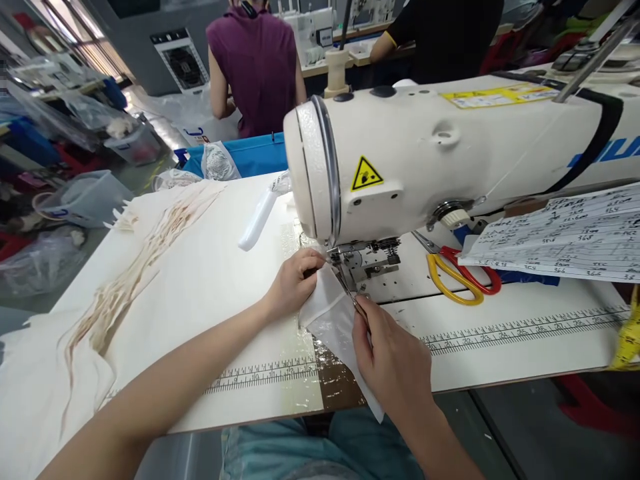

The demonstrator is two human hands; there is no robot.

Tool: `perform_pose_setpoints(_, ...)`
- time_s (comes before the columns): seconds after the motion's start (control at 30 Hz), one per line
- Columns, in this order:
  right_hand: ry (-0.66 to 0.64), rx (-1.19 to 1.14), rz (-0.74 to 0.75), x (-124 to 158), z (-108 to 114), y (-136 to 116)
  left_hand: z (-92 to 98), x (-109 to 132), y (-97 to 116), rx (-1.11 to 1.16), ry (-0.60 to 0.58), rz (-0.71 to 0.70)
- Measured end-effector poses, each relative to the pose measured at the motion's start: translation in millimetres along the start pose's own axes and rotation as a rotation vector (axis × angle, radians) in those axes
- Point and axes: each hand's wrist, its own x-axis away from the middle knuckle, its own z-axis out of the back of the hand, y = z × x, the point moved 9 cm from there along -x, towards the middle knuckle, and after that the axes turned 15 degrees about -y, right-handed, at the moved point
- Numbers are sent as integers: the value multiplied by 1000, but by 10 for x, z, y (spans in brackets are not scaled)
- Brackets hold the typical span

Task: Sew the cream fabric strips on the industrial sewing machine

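My left hand [295,280] is closed, pinching the top edge of a small white fabric piece [333,323] right beside the presser foot [345,257] of a white sewing machine [430,153]. My right hand [387,353] is closed on a thin metal tool [347,290], perhaps tweezers or snips, whose tip points up at the needle area. The fabric hangs over the table's front edge under my right hand.
Yellow-and-red handled scissors [463,273] lie right of the needle plate. A written paper sheet [565,233] rests at the right. A long row of white fabric pieces [135,267] stretches along the table's left. Rulers are printed on the table [525,330]. Two people work behind.
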Motion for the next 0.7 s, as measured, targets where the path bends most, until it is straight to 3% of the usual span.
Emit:
perform_pose_setpoints(0.3,3,-9,-4,-11,-25,-5,-9,-3,28,-45,4,-25)
perform_pose_setpoints(0.7,-6,33,-23,-26,-26,-17,-44,-16,131,-272,39,-97)
